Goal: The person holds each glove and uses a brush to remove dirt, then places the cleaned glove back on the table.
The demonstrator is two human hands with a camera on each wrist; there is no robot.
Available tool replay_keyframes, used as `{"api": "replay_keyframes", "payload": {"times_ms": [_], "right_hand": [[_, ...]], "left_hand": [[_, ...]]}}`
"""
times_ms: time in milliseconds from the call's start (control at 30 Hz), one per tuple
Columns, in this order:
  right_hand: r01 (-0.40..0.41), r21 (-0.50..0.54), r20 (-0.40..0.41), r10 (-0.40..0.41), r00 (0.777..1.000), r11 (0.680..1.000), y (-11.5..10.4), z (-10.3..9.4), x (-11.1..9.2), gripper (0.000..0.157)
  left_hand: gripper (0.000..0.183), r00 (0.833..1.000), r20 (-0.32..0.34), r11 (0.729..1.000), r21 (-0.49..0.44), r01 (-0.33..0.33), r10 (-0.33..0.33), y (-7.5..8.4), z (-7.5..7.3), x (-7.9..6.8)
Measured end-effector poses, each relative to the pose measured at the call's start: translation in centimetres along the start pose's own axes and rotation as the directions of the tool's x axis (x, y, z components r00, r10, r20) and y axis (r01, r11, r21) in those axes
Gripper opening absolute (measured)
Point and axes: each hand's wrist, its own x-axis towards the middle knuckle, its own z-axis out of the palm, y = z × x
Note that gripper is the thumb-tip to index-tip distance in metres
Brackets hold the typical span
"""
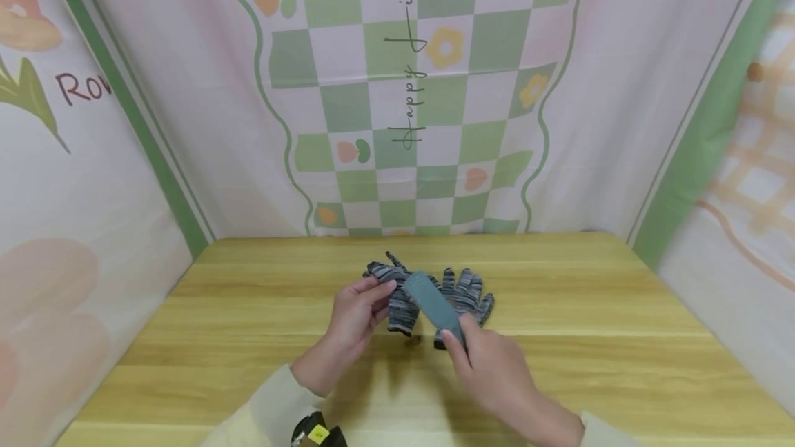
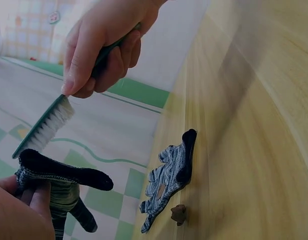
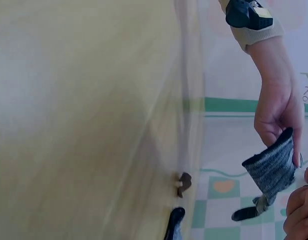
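Observation:
My left hand (image 1: 355,319) pinches a grey-and-black knit glove (image 1: 402,310) between thumb and fingers, above the table. Its dark cuff (image 2: 68,172) hangs loose in the left wrist view. In my right hand (image 1: 497,368) is a brush (image 1: 433,302) with a teal back, gripped by the handle. White bristles (image 2: 51,125) face the held glove, and the brush tip is right at the glove's edge in the left wrist view. A matching glove (image 1: 466,290) lies on the table just to the right, partly hidden behind the brush.
On the wooden table (image 1: 217,336), a small brown lump (image 2: 178,214) lies near the second glove. A patterned green-and-white curtain (image 1: 397,188) stands behind the table's back edge, with printed cloth at both sides. A black device (image 1: 318,432) is strapped on the left wrist.

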Motion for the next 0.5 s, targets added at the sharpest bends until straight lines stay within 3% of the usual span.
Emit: {"api": "replay_keyframes", "payload": {"times_ms": [167,333,500], "right_hand": [[-0.007,-0.001,0.047,0.007,0.999,1.0,-0.2,0.8,-0.3,0.018],[-0.01,-0.018,0.046,0.011,0.999,1.0,-0.1,1.2,-0.6,0.019],[-0.008,-0.025,0.06,0.01,0.998,1.0,0.0,1.3,-0.9,0.02]], "left_hand": [[0.018,1.0,-0.014,1.0,-0.002,-0.001,0.0,0.0,0.1,0.0],[0.007,0.999,-0.037,1.0,-0.006,-0.007,0.006,0.1,-0.1,0.0],[0.007,0.999,-0.04,1.0,-0.019,-0.009,0.008,0.1,-0.1,0.2]]}}
